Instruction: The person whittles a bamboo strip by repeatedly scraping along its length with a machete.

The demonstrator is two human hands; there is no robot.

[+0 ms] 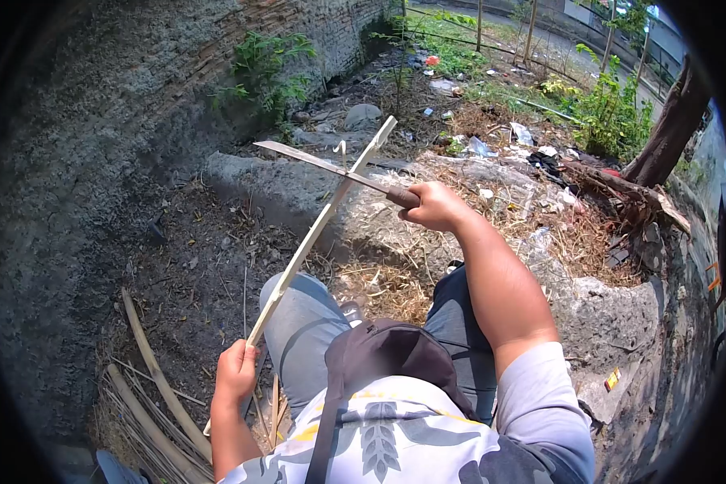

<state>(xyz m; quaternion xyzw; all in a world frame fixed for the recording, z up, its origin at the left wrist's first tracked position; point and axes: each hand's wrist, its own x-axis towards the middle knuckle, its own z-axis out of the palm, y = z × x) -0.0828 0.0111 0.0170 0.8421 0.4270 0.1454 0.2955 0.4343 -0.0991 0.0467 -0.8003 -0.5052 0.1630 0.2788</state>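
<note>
A long pale strip of split wood or bamboo (305,248) slants up and away from the lower left, passing over my left thigh. Its lower end is in my left hand (236,373), fingers closed round it. My right hand (434,206) grips the brown handle of a long-bladed knife (315,160). The blade lies across the strip near its upper end, pointing left. Beside the crossing, a thin curled shaving (340,147) stands up from the strip.
Curved poles (157,367) and thin strips lie at the lower left. A rough wall (81,161) rises on the left. Low stone ledges (286,189) cross ahead, with litter and dry straw (577,234) beyond. A tree trunk (673,125) leans at the right.
</note>
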